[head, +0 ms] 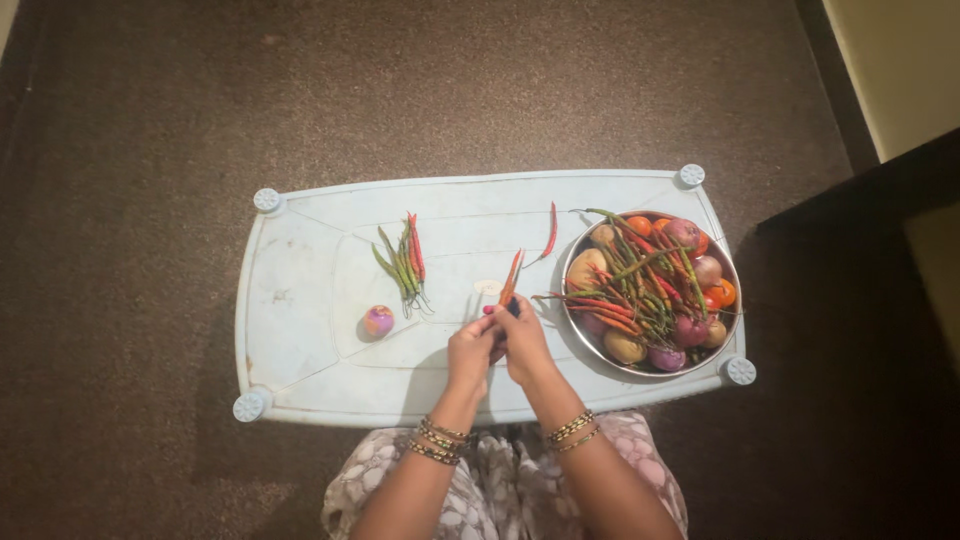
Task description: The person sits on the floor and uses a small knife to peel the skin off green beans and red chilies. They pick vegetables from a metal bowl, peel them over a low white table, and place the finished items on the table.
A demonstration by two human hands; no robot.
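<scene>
My left hand [469, 349] and my right hand [522, 338] meet over the middle of a pale blue plastic table [300, 330]. Together they pinch the stem end of a long red-orange chilli [512, 277] that points away from me. A steel bowl [580, 335] at the right holds several chillies [628, 288], potatoes, onions and tomatoes. A small bunch of green and red chillies [404, 262] lies at left of centre. One lone red chilli [550, 232] rests near the bowl.
A small purple onion [378, 321] sits on the table's left part. Dark brown carpet [150, 120] surrounds the table. A dark piece of furniture [870, 300] stands at the right. My patterned clothing [500, 480] shows at the bottom.
</scene>
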